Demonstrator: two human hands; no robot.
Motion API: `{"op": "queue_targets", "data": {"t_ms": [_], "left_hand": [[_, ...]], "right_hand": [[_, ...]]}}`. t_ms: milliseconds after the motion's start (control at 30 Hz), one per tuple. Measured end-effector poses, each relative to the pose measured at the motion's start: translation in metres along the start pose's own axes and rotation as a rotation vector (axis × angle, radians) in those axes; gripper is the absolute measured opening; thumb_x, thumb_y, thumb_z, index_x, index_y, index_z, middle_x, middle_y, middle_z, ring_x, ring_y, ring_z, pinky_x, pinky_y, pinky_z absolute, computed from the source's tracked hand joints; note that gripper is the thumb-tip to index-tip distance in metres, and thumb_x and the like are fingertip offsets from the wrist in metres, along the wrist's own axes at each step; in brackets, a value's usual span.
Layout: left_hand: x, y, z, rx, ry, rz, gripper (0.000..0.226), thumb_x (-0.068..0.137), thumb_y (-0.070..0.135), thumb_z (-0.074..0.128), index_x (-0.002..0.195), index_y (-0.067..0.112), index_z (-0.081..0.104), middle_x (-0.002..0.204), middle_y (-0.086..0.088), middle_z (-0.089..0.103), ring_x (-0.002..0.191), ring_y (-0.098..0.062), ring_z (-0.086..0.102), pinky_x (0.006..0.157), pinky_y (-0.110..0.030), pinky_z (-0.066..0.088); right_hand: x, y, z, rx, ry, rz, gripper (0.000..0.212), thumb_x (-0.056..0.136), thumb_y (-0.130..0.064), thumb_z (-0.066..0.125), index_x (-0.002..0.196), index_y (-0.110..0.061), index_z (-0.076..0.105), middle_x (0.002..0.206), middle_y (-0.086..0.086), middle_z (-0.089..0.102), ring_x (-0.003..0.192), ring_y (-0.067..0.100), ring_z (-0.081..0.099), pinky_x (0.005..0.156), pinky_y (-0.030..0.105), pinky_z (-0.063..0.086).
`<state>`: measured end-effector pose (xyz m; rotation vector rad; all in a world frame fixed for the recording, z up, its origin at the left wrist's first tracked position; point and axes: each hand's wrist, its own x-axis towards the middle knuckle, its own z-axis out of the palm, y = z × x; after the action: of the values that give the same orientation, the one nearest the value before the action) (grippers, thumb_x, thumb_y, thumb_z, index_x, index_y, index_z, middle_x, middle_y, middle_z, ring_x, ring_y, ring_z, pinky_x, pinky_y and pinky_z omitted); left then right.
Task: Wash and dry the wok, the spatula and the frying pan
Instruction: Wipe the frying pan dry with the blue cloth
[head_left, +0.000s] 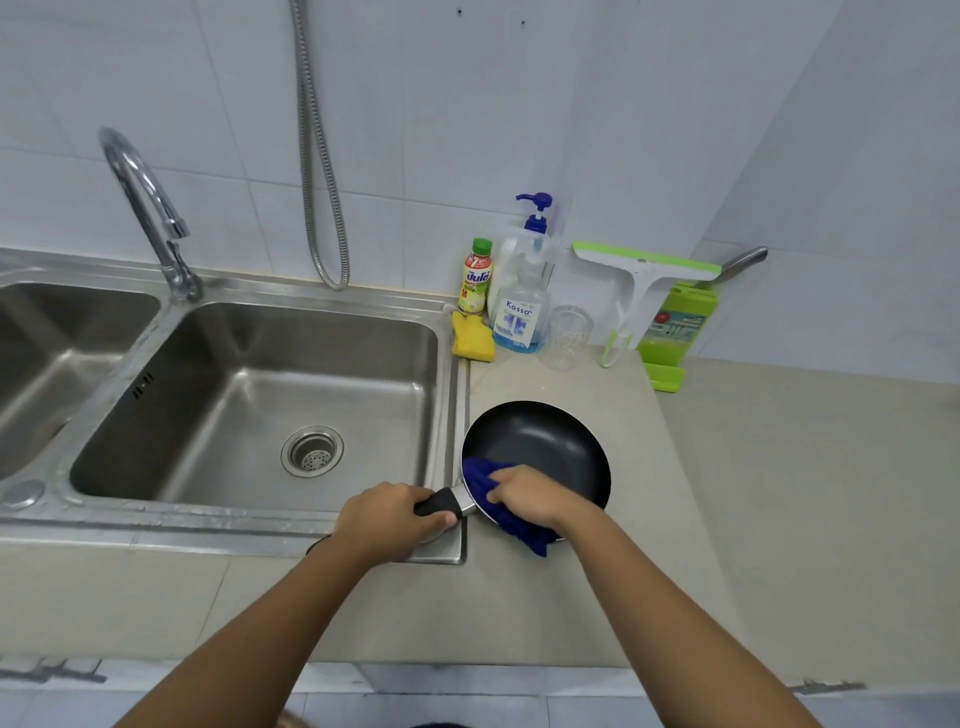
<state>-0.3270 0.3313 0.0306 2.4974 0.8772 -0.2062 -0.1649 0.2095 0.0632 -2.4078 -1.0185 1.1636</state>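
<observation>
A black frying pan (545, 441) sits on the beige counter just right of the sink. My left hand (387, 517) grips its black handle (440, 503) at the sink's front right corner. My right hand (530, 493) holds a dark blue cloth (483, 480) against the pan's near inner edge; part of the cloth hangs over the rim toward me. No wok or spatula is in view.
A steel double sink (249, 405) with a tap (145, 208) lies to the left. Behind the pan stand a yellow sponge (471, 340), a small green-capped bottle (475, 278), a pump bottle (522, 306), a clear glass (565, 338), a green squeegee (644, 275) and a green board (675, 327).
</observation>
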Motion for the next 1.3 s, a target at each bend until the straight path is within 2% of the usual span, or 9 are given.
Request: {"op": "queue_targets", "data": {"t_ms": [267, 500, 600, 733, 833, 967, 1100, 1233, 1300], "left_hand": [[-0.007, 0.006, -0.004, 0.034, 0.018, 0.041, 0.044, 0.088, 0.065, 0.045, 0.124, 0.041, 0.057, 0.103, 0.01, 0.069, 0.088, -0.014, 0.061, 0.065, -0.026, 0.04], [-0.011, 0.014, 0.006, 0.095, 0.035, 0.096, 0.047, 0.086, 0.057, 0.056, 0.124, 0.031, 0.047, 0.109, 0.003, 0.068, 0.097, -0.021, 0.062, 0.068, -0.029, 0.039], [-0.013, 0.02, 0.007, -0.07, 0.022, 0.043, 0.041, 0.084, 0.058, 0.059, 0.114, 0.031, 0.053, 0.097, 0.001, 0.069, 0.087, -0.021, 0.062, 0.069, -0.03, 0.045], [-0.012, 0.036, -0.008, -0.567, -0.057, 0.046, 0.028, 0.087, 0.049, 0.063, 0.096, 0.023, 0.059, 0.066, 0.004, 0.059, 0.053, -0.01, 0.051, 0.055, -0.025, 0.04], [-0.022, 0.055, -0.024, -0.801, -0.242, 0.11, 0.038, 0.095, 0.047, 0.051, 0.085, 0.011, 0.057, 0.057, 0.0, 0.054, 0.042, -0.011, 0.041, 0.044, -0.023, 0.034], [-0.033, 0.068, -0.026, -0.854, -0.364, 0.153, 0.055, 0.098, 0.05, 0.045, 0.098, -0.002, 0.062, 0.052, -0.001, 0.054, 0.04, -0.015, 0.045, 0.048, -0.029, 0.042], [-0.039, 0.06, -0.027, -0.789, -0.328, 0.149, 0.043, 0.098, 0.045, 0.047, 0.096, 0.004, 0.062, 0.046, 0.002, 0.051, 0.037, -0.013, 0.044, 0.043, -0.027, 0.039], [-0.048, 0.054, -0.029, -0.752, -0.287, 0.123, 0.044, 0.098, 0.046, 0.046, 0.088, 0.005, 0.06, 0.05, 0.002, 0.051, 0.038, -0.013, 0.044, 0.039, -0.026, 0.04], [-0.047, 0.052, -0.033, -0.75, -0.259, 0.11, 0.043, 0.099, 0.046, 0.046, 0.085, 0.006, 0.058, 0.049, 0.0, 0.05, 0.037, -0.014, 0.043, 0.038, -0.025, 0.039]], "right_hand": [[-0.036, 0.039, -0.015, -0.074, 0.114, -0.047, 0.024, 0.085, -0.026, 0.044, 0.063, -0.017, 0.045, 0.064, -0.003, 0.053, 0.064, 0.015, 0.048, 0.063, 0.033, 0.038], [-0.06, 0.046, 0.005, 0.518, 0.658, -0.069, 0.018, 0.091, -0.016, 0.046, 0.077, -0.007, 0.052, 0.064, 0.001, 0.052, 0.061, 0.017, 0.045, 0.058, 0.032, 0.036], [-0.076, 0.041, 0.007, 0.74, 0.915, -0.174, 0.018, 0.093, -0.021, 0.047, 0.084, -0.017, 0.063, 0.068, -0.001, 0.057, 0.064, 0.017, 0.049, 0.058, 0.03, 0.041], [-0.089, 0.036, 0.0, 0.722, 1.131, -0.336, 0.029, 0.092, -0.033, 0.041, 0.112, -0.037, 0.062, 0.098, -0.017, 0.064, 0.097, 0.019, 0.054, 0.086, 0.033, 0.046], [-0.078, 0.029, -0.002, 0.396, 1.109, -0.412, 0.047, 0.094, -0.043, 0.038, 0.14, -0.032, 0.043, 0.149, -0.01, 0.039, 0.126, 0.018, 0.038, 0.107, 0.029, 0.03], [-0.056, 0.019, -0.012, 0.141, 1.028, -0.386, 0.061, 0.086, -0.063, 0.039, 0.144, -0.041, 0.036, 0.159, -0.016, 0.005, 0.138, 0.015, 0.016, 0.114, 0.032, 0.015], [-0.034, 0.029, -0.052, 0.149, 0.986, -0.297, 0.058, 0.091, -0.058, 0.045, 0.145, -0.037, 0.038, 0.159, 0.0, 0.023, 0.136, 0.028, 0.03, 0.113, 0.036, 0.023], [-0.023, 0.033, -0.056, 0.574, 0.989, -0.253, 0.047, 0.096, -0.044, 0.048, 0.142, -0.031, 0.044, 0.143, -0.002, 0.049, 0.131, 0.022, 0.045, 0.107, 0.033, 0.036], [-0.025, 0.022, -0.039, 0.423, 0.987, -0.312, 0.052, 0.094, -0.047, 0.047, 0.142, -0.029, 0.044, 0.147, -0.001, 0.044, 0.135, 0.021, 0.039, 0.111, 0.039, 0.033]]}}
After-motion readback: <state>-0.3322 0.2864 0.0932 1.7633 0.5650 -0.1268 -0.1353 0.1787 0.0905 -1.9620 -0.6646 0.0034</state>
